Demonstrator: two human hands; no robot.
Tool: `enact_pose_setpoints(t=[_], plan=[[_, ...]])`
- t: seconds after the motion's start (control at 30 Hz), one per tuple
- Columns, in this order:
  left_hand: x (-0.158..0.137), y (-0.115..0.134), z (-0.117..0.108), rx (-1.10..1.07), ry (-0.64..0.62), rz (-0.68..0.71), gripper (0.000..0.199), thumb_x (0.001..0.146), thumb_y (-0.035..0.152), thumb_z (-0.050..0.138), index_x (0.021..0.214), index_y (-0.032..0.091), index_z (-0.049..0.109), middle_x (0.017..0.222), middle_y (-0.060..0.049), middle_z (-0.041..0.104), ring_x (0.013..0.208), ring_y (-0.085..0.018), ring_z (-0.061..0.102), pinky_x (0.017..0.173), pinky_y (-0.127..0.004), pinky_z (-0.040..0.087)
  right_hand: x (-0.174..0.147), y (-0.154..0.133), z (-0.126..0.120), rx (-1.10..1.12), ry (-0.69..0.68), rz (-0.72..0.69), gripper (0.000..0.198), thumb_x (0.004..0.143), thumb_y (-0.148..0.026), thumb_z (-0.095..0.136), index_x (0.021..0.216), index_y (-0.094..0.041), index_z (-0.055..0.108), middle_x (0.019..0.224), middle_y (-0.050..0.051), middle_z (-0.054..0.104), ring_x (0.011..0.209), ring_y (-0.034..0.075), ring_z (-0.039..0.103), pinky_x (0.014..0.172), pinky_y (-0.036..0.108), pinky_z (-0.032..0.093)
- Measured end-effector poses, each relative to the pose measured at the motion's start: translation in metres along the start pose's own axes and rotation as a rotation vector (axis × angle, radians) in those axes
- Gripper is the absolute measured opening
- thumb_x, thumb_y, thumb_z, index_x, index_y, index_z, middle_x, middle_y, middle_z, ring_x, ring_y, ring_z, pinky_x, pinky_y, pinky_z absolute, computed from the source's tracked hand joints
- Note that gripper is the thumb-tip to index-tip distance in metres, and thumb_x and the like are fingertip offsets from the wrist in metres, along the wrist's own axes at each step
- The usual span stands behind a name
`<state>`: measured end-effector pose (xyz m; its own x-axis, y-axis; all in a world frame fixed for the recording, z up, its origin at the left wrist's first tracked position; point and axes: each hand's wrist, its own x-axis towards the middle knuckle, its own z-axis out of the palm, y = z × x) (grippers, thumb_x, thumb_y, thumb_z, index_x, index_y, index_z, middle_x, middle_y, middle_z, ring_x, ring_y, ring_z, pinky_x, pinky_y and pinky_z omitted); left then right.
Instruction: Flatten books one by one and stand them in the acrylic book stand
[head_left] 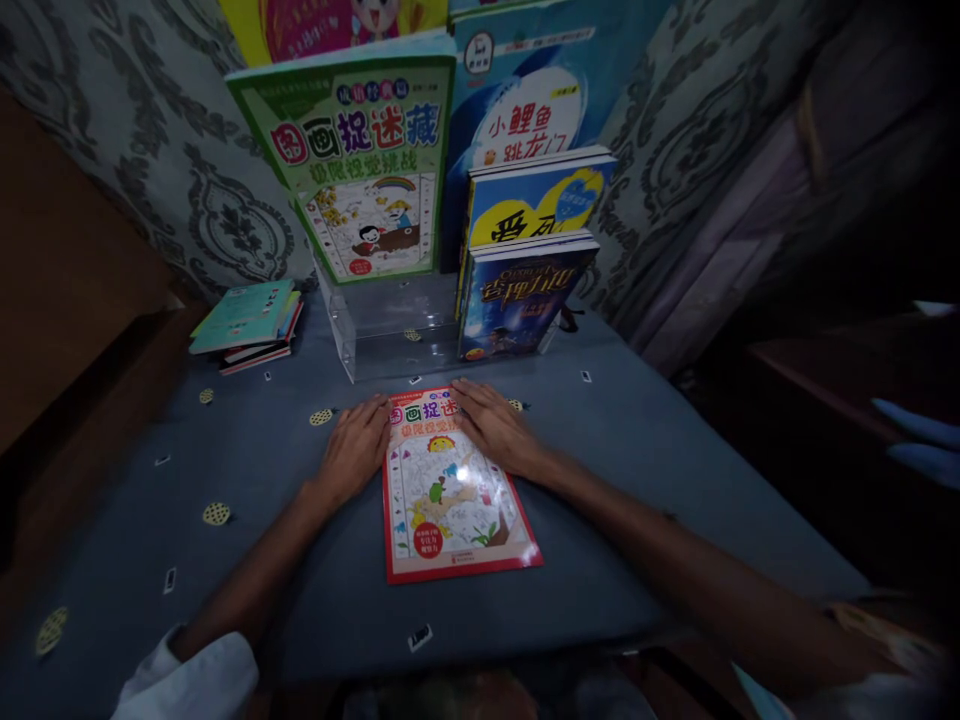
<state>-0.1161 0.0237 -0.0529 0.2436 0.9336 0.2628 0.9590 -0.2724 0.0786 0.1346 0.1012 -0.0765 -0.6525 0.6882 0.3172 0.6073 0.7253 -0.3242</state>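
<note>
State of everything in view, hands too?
Red book: closed, flat on the table
Left hand: open, at its top left edge
Right hand: open, over its top right corner
Clear stand: upright, holding books
Green book: closed, propped on it
Navy book: closed, upright
Yellow book  behind: closed, upright
Teal book pile: closed, stacked flat

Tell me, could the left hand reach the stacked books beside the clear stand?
Probably yes: from the left hand to the stacked books, only tablecloth shows, and the clear stand sits off to one side.
</note>
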Motion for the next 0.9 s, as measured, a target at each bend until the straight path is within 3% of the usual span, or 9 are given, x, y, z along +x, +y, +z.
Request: enact_pose_setpoints(t=[0.27,0.6,0.9], plan=[[0.012,0.016,-0.001,0.018,-0.026,0.044,0.037,0.1,0.02,0.041,0.133,0.015,0.056,0.141,-0.016,0.058,0.131,-0.029,0.055,0.106,-0.047,0.045,-0.011,0.008,-0.004,0.011,0.006,0.073,0.049,0.102,-0.034,0.036,0.143,-0.013,0.052,0.151,0.018,0.049,0.143,0.03,0.043,0.117,0.054,0.037],[0.07,0.065,0.013,-0.071,-0.146,0.264,0.049,0.089,0.006,0.047,0.138,0.009,0.051,0.145,-0.018,0.055,0.135,-0.027,0.052,0.113,-0.045,0.039,-0.02,0.0,-0.007,0.021,0.04,0.055,0.049,0.101,-0.03,0.036,0.144,-0.012,0.049,0.149,0.019,0.051,0.141,0.03,0.045,0.116,0.055,0.04],[0.084,0.063,0.036,-0.292,-0.077,0.322,0.052,0.088,0.005,0.042,0.139,0.012,0.053,0.148,-0.013,0.053,0.141,-0.022,0.045,0.118,-0.043,0.036,-0.046,-0.014,-0.016,0.077,0.043,0.058,0.047,0.1,-0.028,0.04,0.142,-0.012,0.052,0.149,0.019,0.051,0.141,0.029,0.045,0.116,0.052,0.041]])
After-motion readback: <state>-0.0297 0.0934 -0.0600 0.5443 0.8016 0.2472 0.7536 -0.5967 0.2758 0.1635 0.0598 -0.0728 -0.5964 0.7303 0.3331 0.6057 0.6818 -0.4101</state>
